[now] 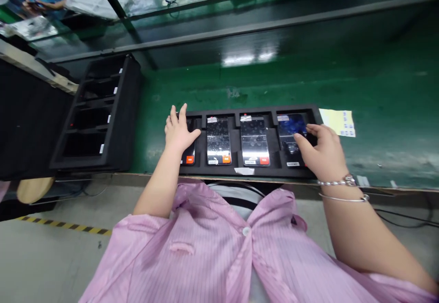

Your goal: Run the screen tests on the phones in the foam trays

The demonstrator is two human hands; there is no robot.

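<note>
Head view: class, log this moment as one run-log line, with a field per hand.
left hand: over leftmost phone | right hand: over blue-screen phone | black tray: four phones

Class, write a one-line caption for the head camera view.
Left hand and right hand touch phones in a black tray on a green bench.

An electronics factory line, with smartphones (219,140) in a foam tray (274,172) on the green surface (384,110) and hazard tape (65,225) below it

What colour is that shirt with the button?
The shirt is pink with thin stripes; the head view shows it best.
</note>
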